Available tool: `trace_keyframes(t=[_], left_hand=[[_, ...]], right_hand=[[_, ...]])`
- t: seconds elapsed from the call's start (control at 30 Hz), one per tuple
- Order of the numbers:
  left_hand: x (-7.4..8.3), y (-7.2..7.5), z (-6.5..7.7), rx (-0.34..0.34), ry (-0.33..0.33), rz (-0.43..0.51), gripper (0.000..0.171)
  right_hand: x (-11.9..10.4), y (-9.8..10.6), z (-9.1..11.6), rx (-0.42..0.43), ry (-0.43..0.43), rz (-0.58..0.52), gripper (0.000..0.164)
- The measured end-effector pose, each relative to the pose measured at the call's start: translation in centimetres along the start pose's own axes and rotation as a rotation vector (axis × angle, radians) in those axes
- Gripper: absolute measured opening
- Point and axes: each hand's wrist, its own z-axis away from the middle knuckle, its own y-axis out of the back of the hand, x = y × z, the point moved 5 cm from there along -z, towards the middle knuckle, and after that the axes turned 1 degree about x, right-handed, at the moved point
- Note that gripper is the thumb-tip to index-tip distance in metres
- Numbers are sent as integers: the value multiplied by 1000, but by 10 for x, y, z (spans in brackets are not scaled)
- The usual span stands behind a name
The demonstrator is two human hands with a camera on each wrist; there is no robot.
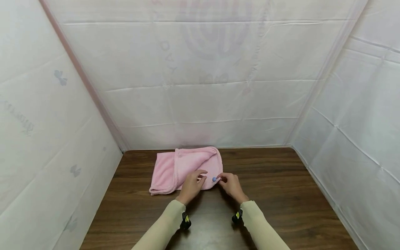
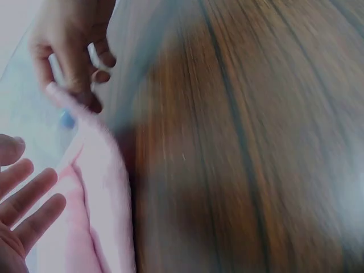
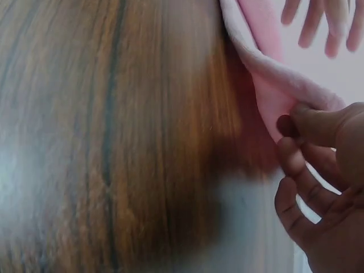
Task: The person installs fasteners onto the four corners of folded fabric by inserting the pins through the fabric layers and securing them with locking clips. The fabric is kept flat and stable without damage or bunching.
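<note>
A pink plush towel (image 1: 192, 166) lies folded on the table, its right end rounded. Near the front right corner of that end is a small blue button (image 1: 214, 179). My right hand (image 1: 232, 185) pinches the towel's edge beside the button between thumb and fingers, lifting that edge slightly, as the right wrist view shows. My left hand (image 1: 191, 185) is over the front of the towel, left of the button, with fingers apart and nothing held. In the left wrist view the left fingers (image 2: 37, 219) are spread loosely near the cloth.
The dark wood-grain table (image 1: 275, 194) extends on both sides of the towel. White sheeting forms a back wall (image 1: 203, 104) right behind the table, with side walls at left (image 1: 47, 149) and right (image 1: 353, 114).
</note>
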Motion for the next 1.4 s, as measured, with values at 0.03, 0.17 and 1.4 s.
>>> trace_keyframes(t=[0.03, 0.17, 1.4], left_hand=[[-1, 3, 2, 8, -5, -8, 18], [-8, 14, 8, 47, -29, -39, 18], [-84, 76, -44, 23, 246, -202, 23]], right_hand=[[2, 0, 0, -11, -13, 3, 16], [7, 1, 1, -44, -56, 21, 15], [47, 47, 24, -23, 55, 209, 33]])
